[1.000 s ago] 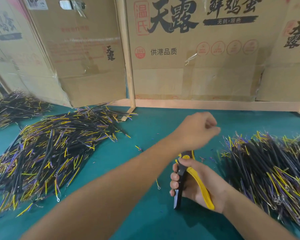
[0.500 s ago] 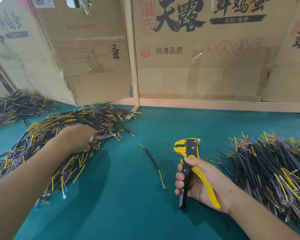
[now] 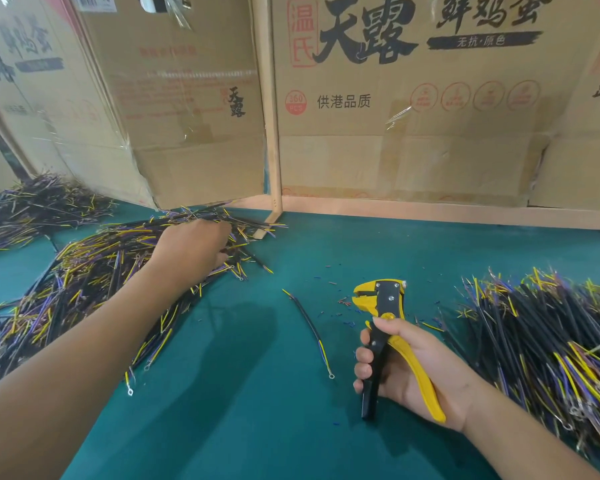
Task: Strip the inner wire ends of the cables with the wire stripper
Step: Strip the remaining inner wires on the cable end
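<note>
My right hand (image 3: 444,375) grips the handles of the yellow and black wire stripper (image 3: 383,299), which stands upright above the green mat with its jaws pointing away from me and nothing in them. My left hand (image 3: 191,247) reaches into the far end of a big pile of black cables (image 3: 84,292) with yellow and purple inner wires; its fingertips are buried among the cables, so its hold is hidden. One single cable (image 3: 309,327) lies loose on the mat between my hands.
A second large cable pile (image 3: 551,341) lies at the right, and a smaller one (image 3: 39,209) at the far left. Tiny insulation scraps (image 3: 343,301) dot the mat. Cardboard walls and a wooden post (image 3: 274,133) close off the back.
My left hand swung from above the stripper over to the left pile, then further toward its far end. A single cable now lies on the mat. My right hand stayed put.
</note>
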`<state>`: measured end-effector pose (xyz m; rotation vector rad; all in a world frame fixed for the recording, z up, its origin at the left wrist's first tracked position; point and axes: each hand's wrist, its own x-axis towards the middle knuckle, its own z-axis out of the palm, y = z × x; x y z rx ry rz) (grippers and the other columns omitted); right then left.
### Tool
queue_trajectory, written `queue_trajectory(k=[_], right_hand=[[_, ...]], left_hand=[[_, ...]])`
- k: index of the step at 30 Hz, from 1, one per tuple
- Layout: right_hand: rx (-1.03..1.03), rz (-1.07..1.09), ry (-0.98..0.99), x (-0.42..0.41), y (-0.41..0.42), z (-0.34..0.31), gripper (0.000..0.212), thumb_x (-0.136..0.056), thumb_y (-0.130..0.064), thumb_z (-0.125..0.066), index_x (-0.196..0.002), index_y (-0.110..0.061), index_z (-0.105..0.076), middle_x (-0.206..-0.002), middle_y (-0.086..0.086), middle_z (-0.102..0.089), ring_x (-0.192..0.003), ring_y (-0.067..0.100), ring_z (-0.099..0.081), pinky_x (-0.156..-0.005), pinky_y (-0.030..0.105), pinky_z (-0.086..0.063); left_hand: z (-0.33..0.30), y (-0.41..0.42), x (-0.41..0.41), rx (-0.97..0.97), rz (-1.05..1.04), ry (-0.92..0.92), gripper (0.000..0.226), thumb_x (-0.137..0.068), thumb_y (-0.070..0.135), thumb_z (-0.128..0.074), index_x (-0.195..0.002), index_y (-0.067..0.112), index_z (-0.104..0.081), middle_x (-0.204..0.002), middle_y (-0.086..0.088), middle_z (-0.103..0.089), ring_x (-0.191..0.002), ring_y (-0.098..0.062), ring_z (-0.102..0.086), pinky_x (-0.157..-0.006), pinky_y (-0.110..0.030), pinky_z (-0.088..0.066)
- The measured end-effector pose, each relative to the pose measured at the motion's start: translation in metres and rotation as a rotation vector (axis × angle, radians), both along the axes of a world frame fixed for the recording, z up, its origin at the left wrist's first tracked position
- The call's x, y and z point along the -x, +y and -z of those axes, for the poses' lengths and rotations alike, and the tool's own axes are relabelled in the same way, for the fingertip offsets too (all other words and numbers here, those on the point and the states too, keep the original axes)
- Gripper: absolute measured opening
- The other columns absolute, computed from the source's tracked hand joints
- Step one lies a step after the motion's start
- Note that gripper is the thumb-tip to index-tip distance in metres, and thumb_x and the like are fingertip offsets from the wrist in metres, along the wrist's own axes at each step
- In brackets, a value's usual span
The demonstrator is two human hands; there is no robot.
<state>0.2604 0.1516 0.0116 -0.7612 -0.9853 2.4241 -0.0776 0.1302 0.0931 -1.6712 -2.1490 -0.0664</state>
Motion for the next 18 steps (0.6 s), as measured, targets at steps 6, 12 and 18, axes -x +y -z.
queue_trajectory(k=[6, 12, 18], right_hand=[[0.002, 0.015, -0.006, 0.001, -0.001, -0.002, 0.025, -0.088, -0.03, -0.063, -0.089, -0.006, -0.056, -0.077, 0.013, -0.047, -0.065, 0.029, -0.048, -0.07, 0.045, -0.051], [-0.002, -0.016, 0.003, 0.001, 0.002, 0.002, 0.028, -0.084, -0.03, -0.073, -0.09, -0.006, -0.059, -0.079, 0.014, -0.048, -0.066, 0.029, -0.049, -0.07, 0.046, -0.051], [-0.005, -0.025, 0.007, 0.003, 0.01, 0.012, 0.035, -0.071, -0.034, -0.083, -0.083, -0.007, -0.065, -0.076, 0.014, -0.049, -0.064, 0.03, -0.05, -0.07, 0.047, -0.051]], left_hand=[[-0.001, -0.005, -0.025, -0.401, 0.194, -0.237, 0.022, -0.092, 0.041, -0.065, -0.083, 0.025, -0.052, -0.069, 0.002, -0.062, -0.068, -0.03, -0.058, -0.057, -0.034, -0.041], [0.02, -0.013, -0.061, -0.564, 0.304, -0.709, 0.024, -0.089, 0.037, -0.073, -0.079, 0.022, -0.055, -0.058, 0.009, -0.057, -0.053, -0.007, -0.049, -0.055, -0.031, -0.041], [0.062, -0.017, -0.083, -0.586, 0.299, -0.682, 0.026, -0.091, 0.032, -0.07, -0.081, 0.017, -0.052, -0.065, 0.006, -0.057, -0.057, -0.009, -0.05, -0.058, -0.037, -0.045]])
